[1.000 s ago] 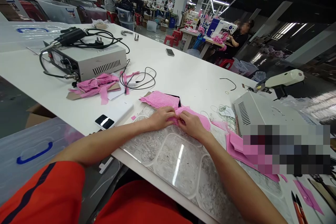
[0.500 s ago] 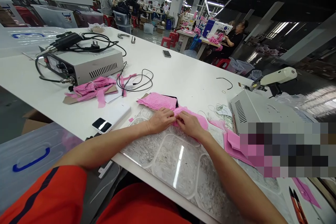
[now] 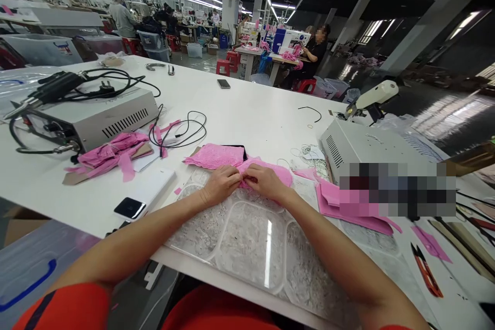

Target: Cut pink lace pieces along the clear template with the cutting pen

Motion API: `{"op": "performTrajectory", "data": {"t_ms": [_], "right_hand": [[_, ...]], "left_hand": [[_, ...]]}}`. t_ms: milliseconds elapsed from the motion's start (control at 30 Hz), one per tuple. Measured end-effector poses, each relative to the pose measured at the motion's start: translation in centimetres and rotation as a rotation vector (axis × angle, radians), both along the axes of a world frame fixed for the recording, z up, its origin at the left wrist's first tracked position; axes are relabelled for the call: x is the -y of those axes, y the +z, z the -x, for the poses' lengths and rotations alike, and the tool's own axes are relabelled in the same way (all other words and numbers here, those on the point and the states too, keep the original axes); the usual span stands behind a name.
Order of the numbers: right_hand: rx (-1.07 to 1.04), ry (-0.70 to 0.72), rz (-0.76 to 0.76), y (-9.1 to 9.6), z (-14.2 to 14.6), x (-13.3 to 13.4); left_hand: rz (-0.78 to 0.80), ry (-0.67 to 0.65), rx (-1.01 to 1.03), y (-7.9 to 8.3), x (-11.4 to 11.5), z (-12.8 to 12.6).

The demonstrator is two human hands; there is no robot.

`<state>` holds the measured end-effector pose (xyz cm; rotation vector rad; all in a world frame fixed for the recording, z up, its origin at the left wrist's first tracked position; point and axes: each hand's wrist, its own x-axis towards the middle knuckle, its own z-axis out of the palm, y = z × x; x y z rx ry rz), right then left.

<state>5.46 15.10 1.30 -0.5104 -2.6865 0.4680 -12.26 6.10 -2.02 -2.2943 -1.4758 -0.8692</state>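
Observation:
Both hands meet over a piece of pink lace fabric (image 3: 281,174) at the far edge of a clear, compartmented plastic lid (image 3: 251,247). My left hand (image 3: 222,184) pinches the fabric from the left, fingers closed. From the right, my right hand (image 3: 265,181) pinches it too, its fingertips almost touching the left ones. The exact spot between the fingertips is hidden. Just beyond my left hand lies a stack of pink lace pieces (image 3: 216,156) with a dark edge behind it. More folded pink fabric (image 3: 356,214) rests to the right.
A grey box with vents (image 3: 112,113) and a cabled handpiece stands at left, beside a pink bundle (image 3: 112,152). A second grey box (image 3: 371,147) is at right. Red thread snips (image 3: 427,270), a white box (image 3: 154,191) and a phone (image 3: 223,83) lie on the table. People sit farther off.
The view has turned right and levelled somewhat, so the scene sits further left. Both hands keep their pinch on the pink lace, with little visible movement of the fingers.

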Motion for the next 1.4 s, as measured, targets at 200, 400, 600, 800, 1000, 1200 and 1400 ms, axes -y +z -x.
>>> {"op": "performTrajectory", "data": {"t_ms": [200,400,600,800,1000,1200,1400], "right_hand": [[-0.019,-0.01,0.01,0.19,0.12,0.02],[-0.043,-0.033,0.043,0.27,0.1,0.09],[-0.047,-0.011,0.065,0.64,0.15,0.16],[-0.055,-0.035,0.077,0.3,0.45,0.21],[-0.081,-0.063,0.125,0.14,0.63,0.07],[-0.082,-0.051,0.143,0.31,0.65,-0.04],[-0.089,-0.04,0.126,0.33,0.73,0.28]], "left_hand": [[-0.022,-0.006,0.019,0.17,-0.04,0.02],[-0.026,-0.014,0.033,0.21,-0.02,0.06],[-0.04,-0.03,0.045,0.16,-0.07,0.14],[-0.049,-0.029,0.063,-0.07,-0.24,0.17],[-0.044,-0.02,0.083,-0.23,-0.27,0.26],[-0.038,-0.03,0.088,-0.22,-0.29,0.37],[-0.026,-0.021,0.098,-0.25,-0.3,0.3]]}}
